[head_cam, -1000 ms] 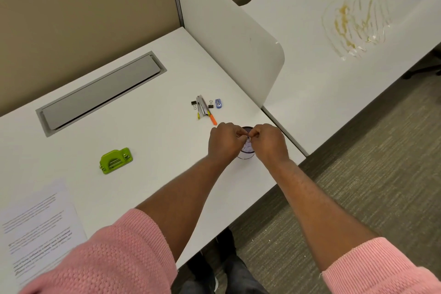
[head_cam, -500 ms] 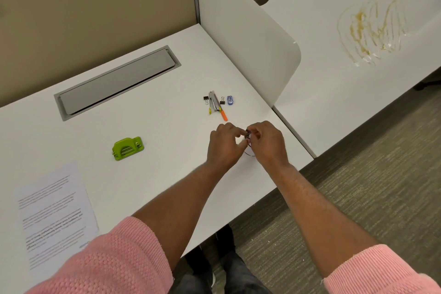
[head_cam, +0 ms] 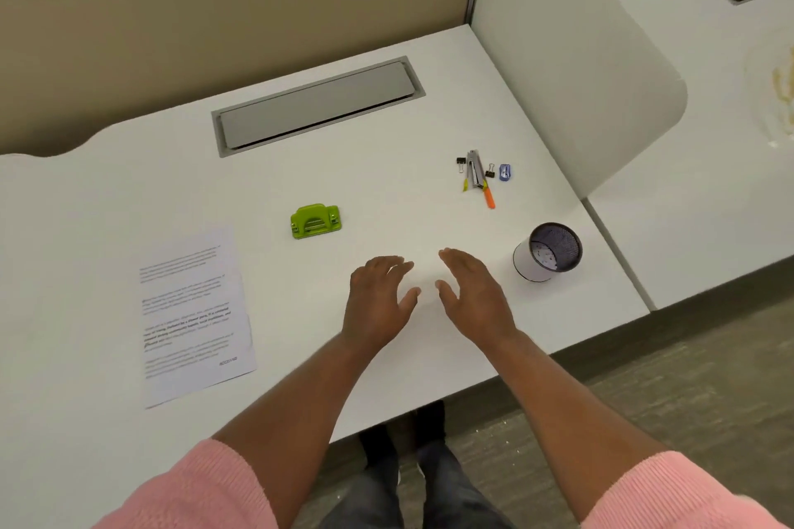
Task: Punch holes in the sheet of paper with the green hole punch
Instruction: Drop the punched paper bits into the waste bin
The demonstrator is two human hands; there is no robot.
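Observation:
The green hole punch (head_cam: pixel 315 220) sits on the white desk (head_cam: pixel 386 133), left of centre. A printed sheet of paper (head_cam: pixel 193 314) lies flat near the desk's front left. My left hand (head_cam: pixel 378 298) hovers over the desk with fingers straight, below and right of the punch, holding nothing. My right hand (head_cam: pixel 472 292) is beside it, fingers also straight and empty. Neither hand touches the punch or the paper.
A mesh pen cup (head_cam: pixel 548 253) stands right of my right hand near the desk's corner. Small stationery, a stapler (head_cam: pixel 474 170), binder clips, markers and a blue sharpener (head_cam: pixel 505 171), lies behind. A grey cable hatch (head_cam: pixel 318 105) is at the back. A white divider (head_cam: pixel 571 69) bounds the right side.
Both hands have let go of the pen cup, opened, and drawn left and back from it. The camera view has shifted, so the cup now shows uncovered.

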